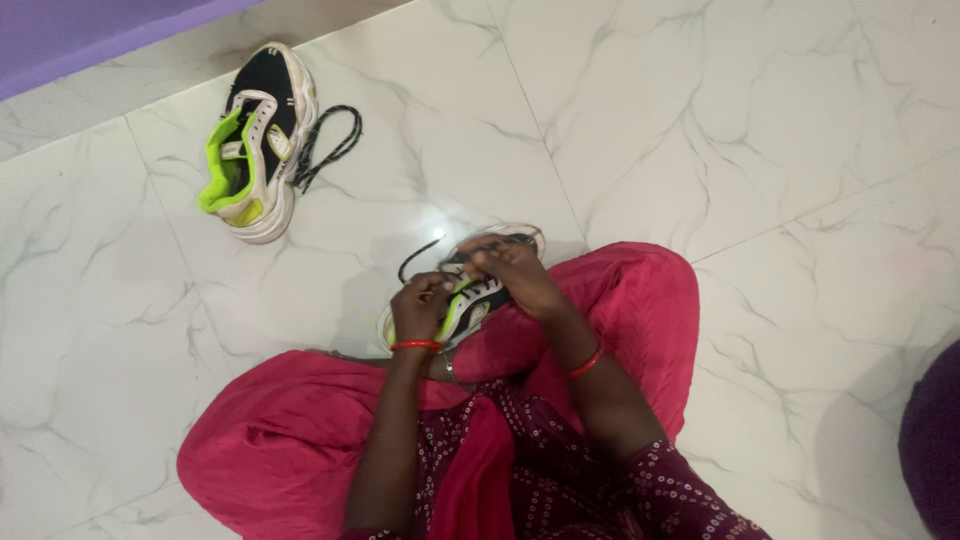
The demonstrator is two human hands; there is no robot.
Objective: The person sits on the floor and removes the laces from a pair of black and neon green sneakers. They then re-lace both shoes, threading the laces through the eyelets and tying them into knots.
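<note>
**Both hands on near sneaker, lace work at the tongue**

Left hand (420, 305) curled around the side of the near sneaker (470, 295), fingers closed on its upper near the neon-green lining. Right hand (520, 275) sits over the top of the same shoe, fingertips pinched together at the black lace (420, 252); the exact lace segment under the fingers is hidden. Shoe rests on the white marble floor (700, 130), just in front of the person's pink-draped knees, toe pointing away.

Handling, judged: shoe looks light, with a stiff chunky sole and a soft, foldable upper and tongue. Best steadied by the sole edge or heel collar, as the left hand does. Lace is thin, limp cord; it needs a fingertip pinch close to the eyelet, and its free end curls loose to the left.

Appearance: white and black panels, neon-green inner lining, scuffed pale sole.

Second sneaker (258, 140), same colours, lies well apart at upper left, tipped on its side, a loose black lace (330, 148) bunched just beside it.
</note>
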